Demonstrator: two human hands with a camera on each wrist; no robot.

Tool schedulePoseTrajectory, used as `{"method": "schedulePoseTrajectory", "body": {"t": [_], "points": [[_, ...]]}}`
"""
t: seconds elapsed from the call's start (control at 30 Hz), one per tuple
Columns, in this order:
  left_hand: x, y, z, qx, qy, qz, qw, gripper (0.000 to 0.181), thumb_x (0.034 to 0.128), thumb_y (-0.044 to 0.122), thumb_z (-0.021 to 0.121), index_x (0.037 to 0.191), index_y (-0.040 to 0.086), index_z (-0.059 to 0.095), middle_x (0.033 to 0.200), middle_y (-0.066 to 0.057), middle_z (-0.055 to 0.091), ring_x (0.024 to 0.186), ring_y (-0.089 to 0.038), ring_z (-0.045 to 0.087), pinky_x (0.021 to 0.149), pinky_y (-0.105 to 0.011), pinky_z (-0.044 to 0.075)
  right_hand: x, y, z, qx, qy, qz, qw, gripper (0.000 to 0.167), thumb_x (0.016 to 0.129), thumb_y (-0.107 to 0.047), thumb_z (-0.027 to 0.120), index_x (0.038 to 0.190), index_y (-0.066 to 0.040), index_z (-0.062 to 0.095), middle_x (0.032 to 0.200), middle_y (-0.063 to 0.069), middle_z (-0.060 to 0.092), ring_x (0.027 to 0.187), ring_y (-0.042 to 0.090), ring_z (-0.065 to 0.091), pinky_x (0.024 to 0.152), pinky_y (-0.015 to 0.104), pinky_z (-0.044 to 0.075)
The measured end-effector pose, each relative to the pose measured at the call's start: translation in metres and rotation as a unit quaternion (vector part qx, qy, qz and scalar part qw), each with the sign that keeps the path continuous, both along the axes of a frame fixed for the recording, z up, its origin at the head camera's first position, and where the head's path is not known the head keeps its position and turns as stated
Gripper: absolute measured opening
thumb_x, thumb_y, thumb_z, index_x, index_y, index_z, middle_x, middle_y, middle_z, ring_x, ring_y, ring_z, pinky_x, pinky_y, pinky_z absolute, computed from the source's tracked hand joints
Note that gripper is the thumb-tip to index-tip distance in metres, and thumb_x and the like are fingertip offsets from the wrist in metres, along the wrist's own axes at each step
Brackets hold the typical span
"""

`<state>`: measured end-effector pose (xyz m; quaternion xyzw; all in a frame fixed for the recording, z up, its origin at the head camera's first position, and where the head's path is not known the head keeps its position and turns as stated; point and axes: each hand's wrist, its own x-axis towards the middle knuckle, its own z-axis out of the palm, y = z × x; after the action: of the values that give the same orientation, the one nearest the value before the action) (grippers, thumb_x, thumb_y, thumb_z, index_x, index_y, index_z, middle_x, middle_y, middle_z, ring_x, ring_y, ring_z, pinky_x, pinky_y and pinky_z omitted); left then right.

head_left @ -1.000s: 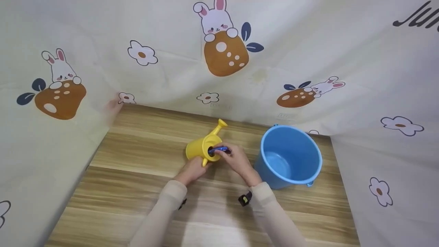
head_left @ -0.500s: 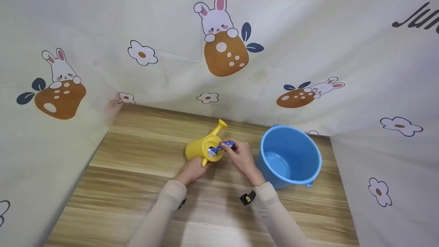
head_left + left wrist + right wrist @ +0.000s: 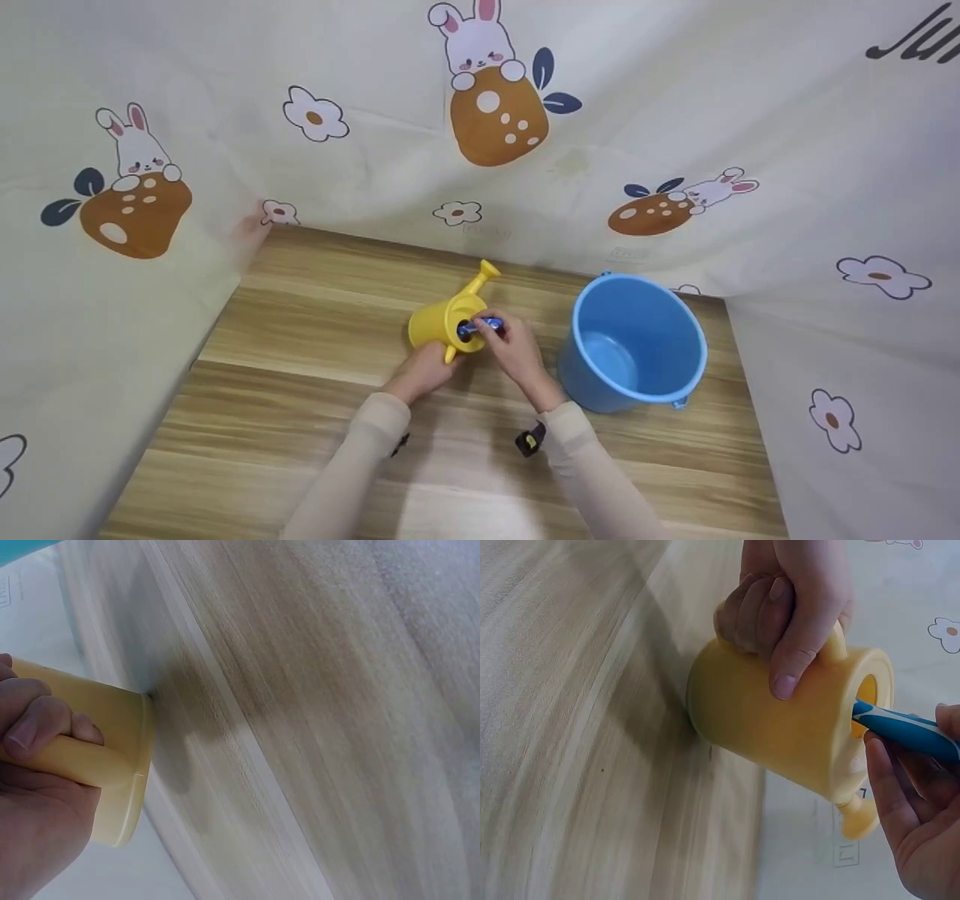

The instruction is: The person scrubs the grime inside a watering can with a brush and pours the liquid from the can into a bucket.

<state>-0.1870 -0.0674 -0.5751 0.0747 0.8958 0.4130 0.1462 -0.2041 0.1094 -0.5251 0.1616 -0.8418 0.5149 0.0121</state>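
A yellow watering can [image 3: 431, 325] stands on the wood surface, its spout toward the back. My left hand [image 3: 424, 370] grips the can's handle; in the left wrist view the fingers of that hand [image 3: 45, 742] curl round the handle [image 3: 82, 761]. My right hand [image 3: 517, 354] pinches a blue and white handled tool [image 3: 489, 324] at the can's opening. In the right wrist view the tool [image 3: 907, 729] reaches into the opening of the can [image 3: 772, 716], between thumb and fingers of the right hand [image 3: 922, 817]. Its inner end is hidden inside the can.
A blue bucket [image 3: 606, 390] stands right of the can, close beside my right hand. Pale cloth printed with rabbits and flowers [image 3: 360, 172] hangs behind and on both sides of the wood surface [image 3: 300, 322].
My right hand drew the tool partly out toward the upper right, showing its white part, then moved it back down into the opening. My left hand and the can stay about where they were.
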Motion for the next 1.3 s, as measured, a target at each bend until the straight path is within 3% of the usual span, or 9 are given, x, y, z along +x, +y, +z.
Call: {"method": "schedulePoseTrajectory", "body": {"t": [0.13,0.3,0.6,0.73,0.9,1.0,1.17,1.23,1.3], "points": [[0.0,0.0,-0.001,-0.006,0.007,-0.001,1.0,0.022,0.0992,0.027,0.058,0.094,0.007,0.067,0.068,0.003,0.051,0.061,-0.014,0.049,0.063,-0.031,0.044,0.001,0.003,-0.001,0.003,0.001,-0.001,1.0,0.023,0.099,-0.029,0.062,0.106,-0.01,0.073,0.106,0.007,0.074,0.092,0.016,0.066,0.081,0.029,0.054],[0.001,0.0,-0.001,-0.003,0.02,-0.002,0.9998,0.019,0.0982,0.024,0.06,0.091,0.008,0.066,0.068,0.003,0.05,0.063,-0.014,0.049,0.063,-0.032,0.044,0.003,0.008,0.002,-0.021,-0.023,-0.018,0.9993,0.025,0.099,-0.027,0.062,0.107,-0.008,0.074,0.107,0.01,0.075,0.092,0.015,0.066,0.078,0.023,0.053],[0.001,0.0,0.0,-0.018,0.035,0.0,0.9992,0.023,0.0973,0.023,0.06,0.078,0.009,0.06,0.067,0.003,0.047,0.063,-0.015,0.047,0.062,-0.033,0.043,0.004,0.015,0.013,-0.062,-0.05,-0.038,0.9961,0.027,0.098,-0.016,0.062,0.109,0.006,0.071,0.104,0.019,0.075,0.093,0.026,0.072,0.081,0.036,0.059],[0.0,0.001,0.0,-0.01,0.015,0.002,0.9998,0.024,0.0979,0.023,0.06,0.077,0.012,0.057,0.066,0.003,0.046,0.061,-0.014,0.046,0.06,-0.031,0.041,0.004,0.018,0.017,-0.068,-0.056,-0.039,0.9953,0.028,0.099,-0.014,0.061,0.111,0.01,0.069,0.104,0.023,0.074,0.093,0.033,0.072,0.077,0.028,0.059],[0.001,0.003,0.001,-0.013,0.019,-0.006,0.9997,0.023,0.0982,0.024,0.059,0.08,0.01,0.061,0.067,0.003,0.047,0.062,-0.014,0.047,0.061,-0.032,0.043,0.011,0.015,0.03,-0.07,-0.06,-0.04,0.9949,0.025,0.099,-0.01,0.06,0.109,0.011,0.069,0.104,0.026,0.072,0.095,0.04,0.07,0.075,0.017,0.055],[0.001,0.003,0.001,-0.014,0.018,-0.004,0.9997,0.023,0.0987,0.025,0.058,0.084,0.008,0.064,0.067,0.004,0.047,0.062,-0.014,0.047,0.062,-0.032,0.043,0.019,0.009,0.038,-0.064,-0.056,-0.036,0.9957,0.024,0.099,-0.009,0.059,0.107,0.01,0.07,0.103,0.026,0.072,0.095,0.04,0.069,0.076,0.021,0.056],[0.002,0.001,0.001,-0.007,0.0,0.008,0.9999,0.024,0.0983,0.026,0.059,0.081,0.009,0.061,0.064,0.004,0.045,0.057,-0.013,0.045,0.056,-0.028,0.039,0.026,0.002,0.036,-0.077,-0.072,-0.014,0.9943,0.025,0.101,-0.01,0.056,0.11,0.01,0.068,0.109,0.028,0.07,0.1,0.041,0.068,0.086,0.042,0.058],[0.002,0.0,0.0,-0.007,-0.007,0.011,0.9999,0.025,0.0982,0.026,0.059,0.079,0.01,0.059,0.063,0.004,0.043,0.055,-0.013,0.044,0.054,-0.027,0.037,0.026,0.001,0.032,-0.083,-0.086,-0.007,0.9928,0.027,0.101,-0.011,0.056,0.114,0.011,0.066,0.113,0.029,0.069,0.104,0.041,0.067,0.088,0.042,0.057],[0.002,0.0,-0.001,-0.006,-0.011,0.014,0.9998,0.023,0.0986,0.026,0.059,0.081,0.011,0.059,0.064,0.004,0.044,0.055,-0.013,0.044,0.055,-0.027,0.038,0.026,0.001,0.029,-0.084,-0.097,-0.006,0.9918,0.028,0.101,-0.012,0.056,0.117,0.009,0.066,0.115,0.027,0.068,0.105,0.039,0.067,0.086,0.033,0.058]]}}
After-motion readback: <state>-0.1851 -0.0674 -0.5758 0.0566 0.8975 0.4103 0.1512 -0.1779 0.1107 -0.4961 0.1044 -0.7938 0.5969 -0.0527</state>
